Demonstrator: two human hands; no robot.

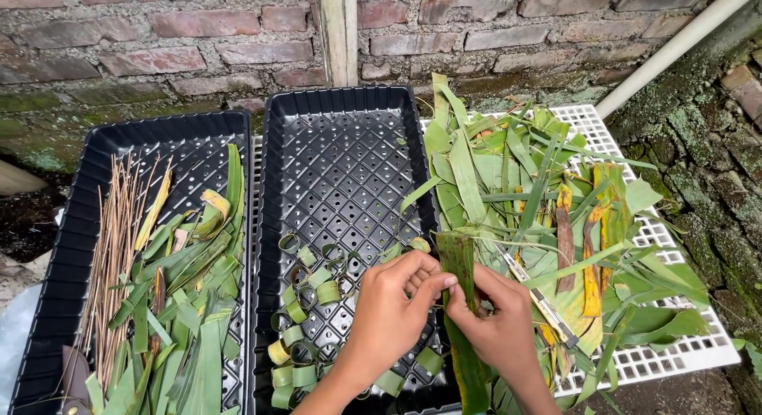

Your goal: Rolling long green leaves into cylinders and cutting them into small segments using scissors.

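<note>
My left hand (393, 308) and my right hand (496, 320) meet over the near right corner of the middle black tray (349, 113). Both pinch a long green leaf strip (459, 264) that hangs down between them. The left fingers curl around its upper part, the right thumb and fingers hold it from the right. Several small rolled leaf rings (305, 304) lie in the middle tray just left of my left hand. A knife (540, 297) lies on the leaves beside my right hand.
A heap of long green and yellowed leaves (540, 193) covers a white plastic grid (675, 351) on the right. The left black tray (159, 145) holds cut leaf strips (190, 304) and thin brown sticks (115, 248). A brick wall (198, 42) and a white pipe (683, 42) stand behind.
</note>
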